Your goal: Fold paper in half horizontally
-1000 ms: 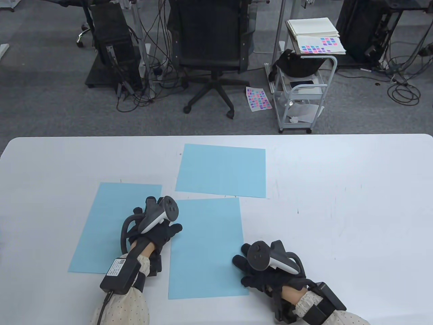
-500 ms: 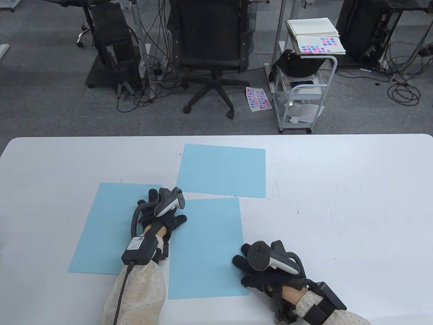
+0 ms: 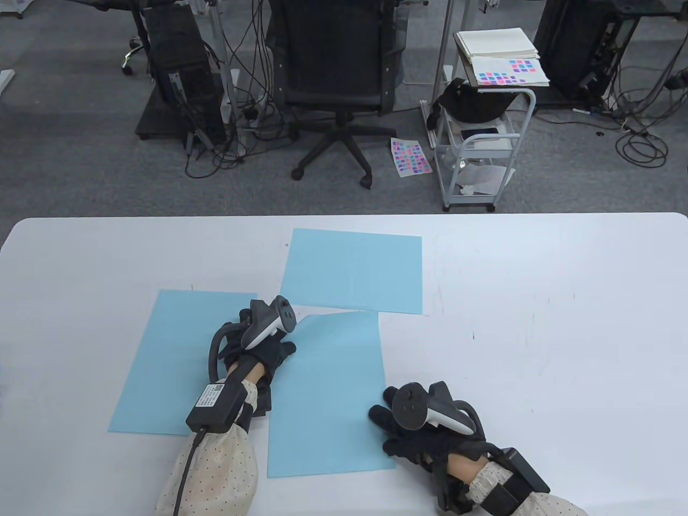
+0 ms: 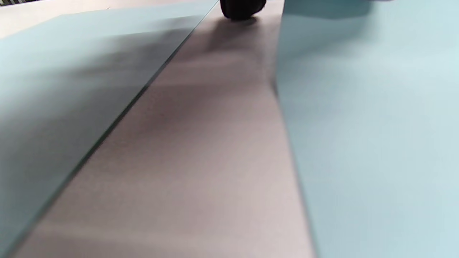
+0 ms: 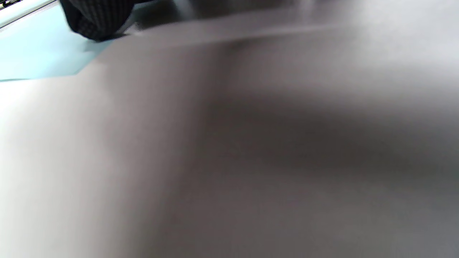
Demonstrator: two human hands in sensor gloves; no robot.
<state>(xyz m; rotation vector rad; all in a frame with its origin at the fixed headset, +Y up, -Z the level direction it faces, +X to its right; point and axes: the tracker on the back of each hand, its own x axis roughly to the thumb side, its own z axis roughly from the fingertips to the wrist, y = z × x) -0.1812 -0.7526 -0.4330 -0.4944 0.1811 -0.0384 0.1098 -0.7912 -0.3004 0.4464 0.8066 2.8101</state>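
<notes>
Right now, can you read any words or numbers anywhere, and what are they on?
None can be read.
White label on the black box strapped to the left wrist: print and a code square, too small to read.
Sheet of coloured squares on the floor: no legible text.
Sheet of coloured squares on the cart: no legible text.
Blue papers on the table: blank.
</notes>
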